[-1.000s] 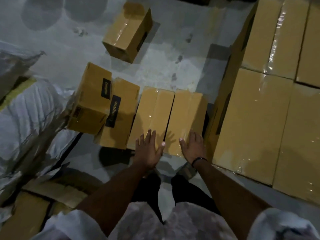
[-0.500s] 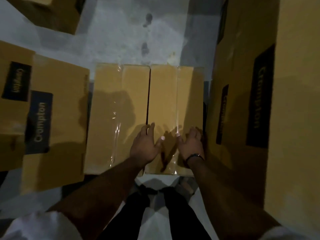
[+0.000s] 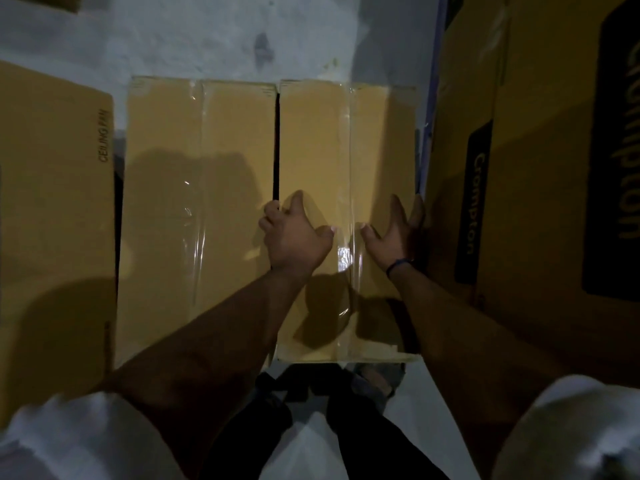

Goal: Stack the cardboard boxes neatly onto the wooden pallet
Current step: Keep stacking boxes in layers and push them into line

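Fingers: left hand, right hand on one box | neighbour box: 1

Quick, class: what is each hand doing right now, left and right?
Left hand: closed, fingers curled over the box edge.
Right hand: open, fingers straight along the same box's other edge.

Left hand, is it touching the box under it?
Touching. The head view shows the left hand resting on the box, with its fingers curled over the box's left edge.
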A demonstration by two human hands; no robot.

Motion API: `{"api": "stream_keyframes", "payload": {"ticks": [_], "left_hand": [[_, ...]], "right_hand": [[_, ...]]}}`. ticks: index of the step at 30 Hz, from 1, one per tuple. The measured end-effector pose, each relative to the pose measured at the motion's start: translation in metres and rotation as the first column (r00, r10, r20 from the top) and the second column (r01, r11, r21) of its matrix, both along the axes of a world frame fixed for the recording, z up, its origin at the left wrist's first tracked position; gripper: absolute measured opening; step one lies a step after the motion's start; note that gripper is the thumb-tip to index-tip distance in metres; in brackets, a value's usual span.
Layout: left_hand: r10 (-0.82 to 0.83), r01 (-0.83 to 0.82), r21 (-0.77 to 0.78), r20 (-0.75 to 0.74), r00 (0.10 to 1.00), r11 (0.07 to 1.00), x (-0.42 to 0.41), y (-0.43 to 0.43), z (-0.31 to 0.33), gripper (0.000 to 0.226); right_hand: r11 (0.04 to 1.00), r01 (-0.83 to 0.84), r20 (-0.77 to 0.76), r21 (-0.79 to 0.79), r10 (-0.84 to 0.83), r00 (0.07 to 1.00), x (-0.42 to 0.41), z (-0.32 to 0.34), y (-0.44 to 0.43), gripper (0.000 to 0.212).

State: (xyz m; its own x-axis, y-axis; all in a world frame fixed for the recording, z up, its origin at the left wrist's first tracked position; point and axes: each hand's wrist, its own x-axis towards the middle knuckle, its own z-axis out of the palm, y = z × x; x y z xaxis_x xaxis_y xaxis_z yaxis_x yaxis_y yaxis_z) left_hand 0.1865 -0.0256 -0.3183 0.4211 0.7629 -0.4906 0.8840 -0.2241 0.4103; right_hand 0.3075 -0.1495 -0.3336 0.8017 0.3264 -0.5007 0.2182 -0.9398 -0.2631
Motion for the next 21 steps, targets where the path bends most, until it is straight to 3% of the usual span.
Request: {"api": "stream_keyframes", "payload": {"ticks": [5,10,13,16,21], "left_hand": [[0.176,-0.174,-0.063,0.031,0.984,0.983,0.016,0.013,0.017,0.079],[0.157,-0.149,-0.065,0.141,0.977,0.987,-0.007,0.021,0.085,0.082],[0.142,-0.134,-0.052,0.191,0.971,0.99,-0.024,0.034,0.157,0.086],[0.076,-0.085,0.075,0.119,0.99,0.994,-0.035,0.038,0.253,0.098],[0.076,-0.084,0.225,0.046,0.996,0.971,-0.054,0.018,0.412,0.097]], "right_hand": [[0.972,0.119,-0.112,0.201,-0.098,0.989,-0.013,0.018,0.009,0.091],[0.998,-0.05,0.107,0.049,0.045,0.993,-0.027,0.111,0.021,0.085],[0.981,-0.191,0.203,-0.029,0.193,0.96,-0.032,0.187,0.031,0.081],[0.959,-0.284,0.189,-0.005,0.28,0.941,-0.039,0.279,0.036,0.079],[0.96,-0.275,0.097,0.055,0.268,0.958,-0.059,0.432,0.025,0.086]]}}
